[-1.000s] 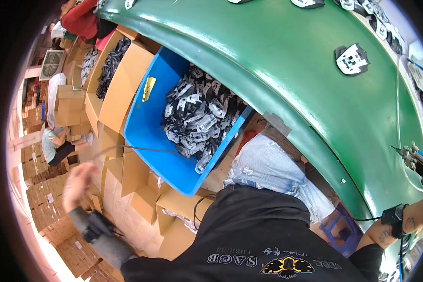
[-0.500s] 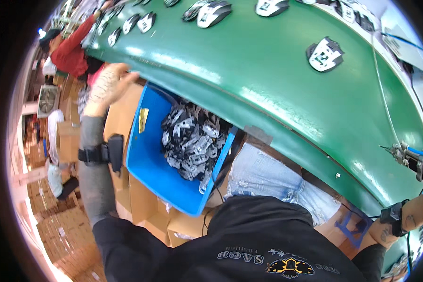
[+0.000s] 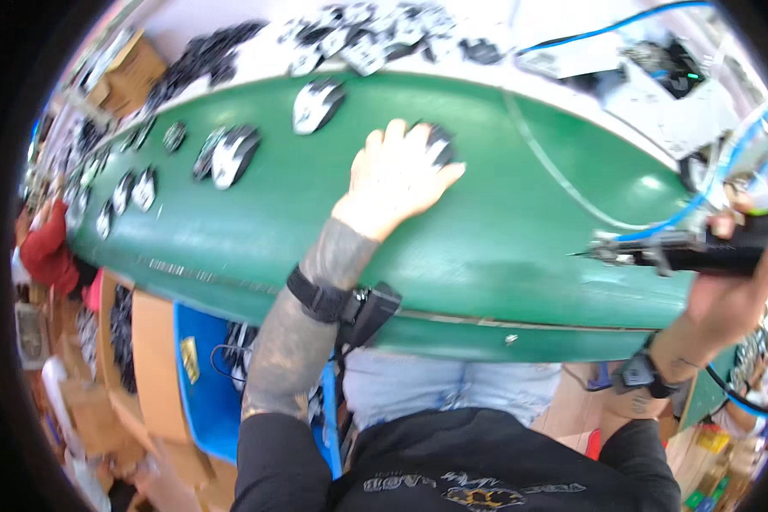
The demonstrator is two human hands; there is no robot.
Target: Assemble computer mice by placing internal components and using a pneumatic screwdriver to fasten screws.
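My left hand [image 3: 397,175] is on a black-and-white computer mouse [image 3: 440,147] on the green work surface, its thumb and fingers around it. The hand covers most of the mouse; only its dark edge shows. At the right, my right hand [image 3: 730,294] grips a black power screwdriver [image 3: 725,249], its thin bit pointing left above the surface. A blue air hose [image 3: 700,209] runs beside the tool. More black-and-white mice lie farther left on the surface, the nearest being one mouse [image 3: 319,107] at the back and another mouse [image 3: 234,157].
The green conveyor belt [image 3: 503,282] curves across the view. Mouse parts [image 3: 363,43] are heaped along its far ledge. Below the near edge stands a blue bin [image 3: 198,401] with parts inside, beside cardboard boxes [image 3: 158,341]. A person in red [image 3: 49,252] is at the far left.
The view has swung toward the right. My left hand has gone from beside the blue bin to the mouse on the belt. My right hand and the screwdriver have come further into view.
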